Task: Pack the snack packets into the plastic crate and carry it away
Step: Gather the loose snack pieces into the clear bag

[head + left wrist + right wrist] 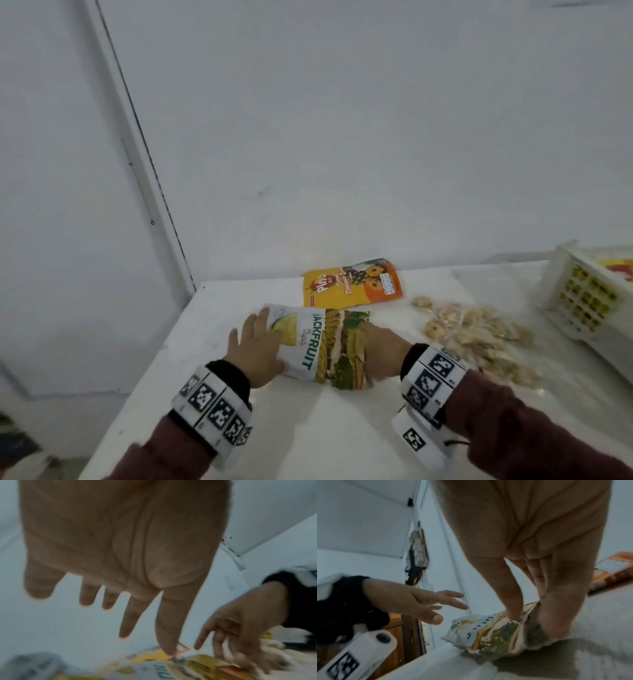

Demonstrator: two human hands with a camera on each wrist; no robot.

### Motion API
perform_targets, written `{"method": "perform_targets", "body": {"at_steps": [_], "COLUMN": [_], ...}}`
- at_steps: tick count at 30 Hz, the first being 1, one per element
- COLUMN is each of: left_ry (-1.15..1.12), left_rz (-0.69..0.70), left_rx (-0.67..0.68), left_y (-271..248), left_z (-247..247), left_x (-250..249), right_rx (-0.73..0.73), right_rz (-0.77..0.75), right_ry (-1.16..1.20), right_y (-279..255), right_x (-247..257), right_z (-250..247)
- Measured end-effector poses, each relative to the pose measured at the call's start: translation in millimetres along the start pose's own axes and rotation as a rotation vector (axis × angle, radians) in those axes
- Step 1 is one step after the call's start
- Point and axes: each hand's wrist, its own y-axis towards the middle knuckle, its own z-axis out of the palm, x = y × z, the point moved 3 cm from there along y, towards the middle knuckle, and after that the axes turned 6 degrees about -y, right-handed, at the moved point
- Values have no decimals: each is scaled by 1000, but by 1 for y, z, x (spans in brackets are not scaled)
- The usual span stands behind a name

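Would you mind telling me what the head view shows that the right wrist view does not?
Only the head view shows the white crate, the clear bag of round snacks and the orange packet's front. Only the right wrist view shows the right hand pinching the jackfruit packet's end from underneath. Both show that packet, the open left hand and the white table.

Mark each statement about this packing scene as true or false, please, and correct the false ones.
1. The right hand pinches one end of the jackfruit chips packet. True.
2. The left hand is curled into a fist. False: its fingers are spread and straight, at the other end of the packet.
3. The orange pineapple snack pouch already lies inside the crate. False: it lies on the white table, beyond the jackfruit packet.
4. The white plastic crate stands at the table's right edge. True.
5. A clear bag of round snacks lies between the hands and the crate. True.
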Motion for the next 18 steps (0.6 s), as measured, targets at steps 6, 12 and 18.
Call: {"method": "perform_targets", "body": {"at_steps": [6, 12, 18], "left_ry": [-69, 25, -121], "left_rz": [302, 257, 273], "left_rx": [7, 33, 64], "left_y": [19, 31, 36], "left_z": [15, 20, 10], "left_x": [-61, -81, -68], "right_rx": [39, 81, -181], "right_rz": [138, 144, -117], "right_ry": [182, 464, 229], "right_y": [-3, -4, -8], "right_x": [-1, 2, 13], "right_z": [1, 2, -7]}}
